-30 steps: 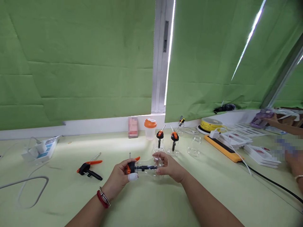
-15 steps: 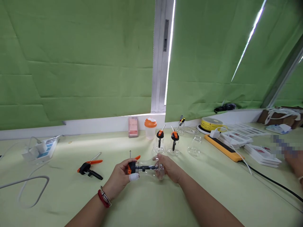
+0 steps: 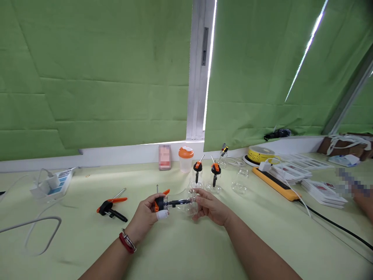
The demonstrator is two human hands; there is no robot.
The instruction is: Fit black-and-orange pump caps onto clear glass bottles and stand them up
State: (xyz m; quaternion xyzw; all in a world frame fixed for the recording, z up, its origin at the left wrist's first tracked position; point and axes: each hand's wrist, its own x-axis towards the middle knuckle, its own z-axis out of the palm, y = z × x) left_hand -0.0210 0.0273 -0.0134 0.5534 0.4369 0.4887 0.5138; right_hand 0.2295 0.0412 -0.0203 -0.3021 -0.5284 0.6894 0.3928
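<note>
Lying sideways between my hands is a clear glass bottle (image 3: 180, 203) with a black pump inside. My left hand (image 3: 147, 213), its thumb wrapped in white, grips the black and orange pump head (image 3: 159, 203) at the left end. The fingers of my right hand (image 3: 211, 207) are curled round the wide glass base. A loose black pump with an orange lever (image 3: 112, 209) rests on the table to the left. Behind my hands stand two bottles with black and orange heads (image 3: 197, 175) (image 3: 215, 177), beside an open glass bottle (image 3: 240, 181).
An orange-lidded cup (image 3: 185, 159) and a pink box (image 3: 164, 157) stand at the back. To the right lie an orange power strip (image 3: 275, 184), stacked cards (image 3: 323, 191) and a yellow roll (image 3: 260, 154). Another person's hand (image 3: 363, 200) shows at the right edge.
The held bottle has shifted slightly left and up. My right hand has turned on its base, with its fingers now showing below the glass.
</note>
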